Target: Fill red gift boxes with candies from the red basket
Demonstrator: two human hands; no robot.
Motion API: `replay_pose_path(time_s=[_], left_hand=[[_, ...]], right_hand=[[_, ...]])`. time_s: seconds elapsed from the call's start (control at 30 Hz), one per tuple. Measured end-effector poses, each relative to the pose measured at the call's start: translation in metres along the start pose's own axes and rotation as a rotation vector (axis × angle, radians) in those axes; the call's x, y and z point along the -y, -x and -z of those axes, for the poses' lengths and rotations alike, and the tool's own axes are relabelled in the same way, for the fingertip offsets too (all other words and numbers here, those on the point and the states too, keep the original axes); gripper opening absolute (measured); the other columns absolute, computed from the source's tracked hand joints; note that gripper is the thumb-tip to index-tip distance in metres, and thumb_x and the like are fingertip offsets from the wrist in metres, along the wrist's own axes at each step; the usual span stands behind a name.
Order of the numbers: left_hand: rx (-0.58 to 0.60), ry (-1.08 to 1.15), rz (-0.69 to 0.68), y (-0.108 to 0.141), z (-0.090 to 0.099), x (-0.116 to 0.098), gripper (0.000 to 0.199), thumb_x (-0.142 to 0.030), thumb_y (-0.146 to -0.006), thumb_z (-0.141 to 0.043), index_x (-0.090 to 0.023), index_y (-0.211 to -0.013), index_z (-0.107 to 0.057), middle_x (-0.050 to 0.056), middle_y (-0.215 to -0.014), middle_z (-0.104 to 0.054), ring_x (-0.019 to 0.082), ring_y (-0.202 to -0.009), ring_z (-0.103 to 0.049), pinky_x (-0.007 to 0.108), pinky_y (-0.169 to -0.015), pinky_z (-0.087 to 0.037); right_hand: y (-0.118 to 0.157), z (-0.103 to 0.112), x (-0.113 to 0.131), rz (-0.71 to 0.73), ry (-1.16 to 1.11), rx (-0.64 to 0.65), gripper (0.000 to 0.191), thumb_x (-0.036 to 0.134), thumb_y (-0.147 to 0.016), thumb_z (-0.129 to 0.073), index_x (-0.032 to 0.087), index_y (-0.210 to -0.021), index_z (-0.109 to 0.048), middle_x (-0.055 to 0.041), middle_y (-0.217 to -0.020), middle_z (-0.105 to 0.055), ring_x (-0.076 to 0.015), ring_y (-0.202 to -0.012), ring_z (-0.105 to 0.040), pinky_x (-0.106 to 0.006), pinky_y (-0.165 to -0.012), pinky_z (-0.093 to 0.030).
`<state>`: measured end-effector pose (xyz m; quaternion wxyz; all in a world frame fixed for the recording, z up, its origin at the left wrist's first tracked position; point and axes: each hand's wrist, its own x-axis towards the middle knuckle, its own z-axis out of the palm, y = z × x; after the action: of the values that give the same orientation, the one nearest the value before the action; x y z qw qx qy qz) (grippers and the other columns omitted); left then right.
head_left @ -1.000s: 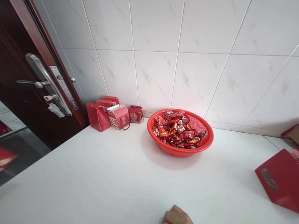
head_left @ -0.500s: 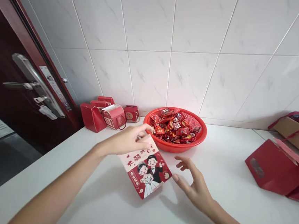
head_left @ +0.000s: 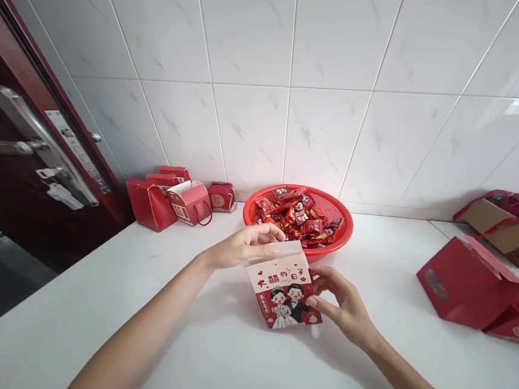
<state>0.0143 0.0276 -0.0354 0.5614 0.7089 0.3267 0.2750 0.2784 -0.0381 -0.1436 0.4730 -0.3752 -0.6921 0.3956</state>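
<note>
Now, on the white counter (head_left: 385,260), the red basket (head_left: 344,232) of sweets is sitting just behind the tilted paper gift box (head_left: 282,293), while the left hand (head_left: 241,247) is pinching its far edge and the right hand (head_left: 341,301) is narrowly gripping its right side, steadying it evenly.

On the tabletop (head_left: 375,374), our left hand (head_left: 241,247) and right hand (head_left: 343,308) are on a paper box (head_left: 282,293) in front of a basket (head_left: 342,232) of candies (head_left: 298,216). Smaller boxes (head_left: 149,205) stand left of the basket against the tiled wall (head_left: 328,134); more boxes (head_left: 465,282) lie to the right; a door (head_left: 27,198) stands at far left.
</note>
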Motion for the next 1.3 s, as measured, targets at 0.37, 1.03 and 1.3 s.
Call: replay_pose_path(time_s=[0.37,1.03,1.3], left_hand=[[-0.113,-0.106,-0.236,-0.005,-0.021,0.015,0.031,-0.046,-0.091,-0.069,-0.018,-0.081,-0.060,0.001,-0.082,-0.064,0.016,-0.081,-0.060,0.029,-0.080,-0.050],[0.035,-0.093,-0.067,0.000,-0.025,0.016,0.025,-0.032,-0.083,-0.079,-0.019,-0.105,-0.080,0.007,-0.115,-0.080,0.027,-0.117,-0.071,0.038,-0.107,-0.052],[0.009,-0.161,-0.026,0.003,-0.019,0.012,0.031,-0.034,-0.085,-0.077,-0.023,-0.114,-0.080,0.005,-0.121,-0.079,0.028,-0.122,-0.069,0.039,-0.111,-0.051]], right_hand=[[0.003,-0.011,-0.002,0.177,0.272,-0.105,0.040,0.035,-0.097,-0.066,0.024,-0.133,-0.054,-0.0108,-0.117,-0.070,-0.0231,-0.097,-0.070,-0.039,-0.087,-0.061],[-0.017,-0.010,0.030,0.854,0.767,-0.157,0.046,0.005,-0.086,-0.058,0.012,-0.132,-0.061,-0.0239,-0.146,-0.054,-0.0314,-0.118,-0.060,-0.048,-0.093,-0.053],[-0.016,-0.016,0.030,0.832,0.592,-0.151,0.031,0.011,-0.084,-0.057,0.013,-0.115,-0.060,-0.0226,-0.129,-0.065,-0.0302,-0.111,-0.066,-0.047,-0.090,-0.054]])
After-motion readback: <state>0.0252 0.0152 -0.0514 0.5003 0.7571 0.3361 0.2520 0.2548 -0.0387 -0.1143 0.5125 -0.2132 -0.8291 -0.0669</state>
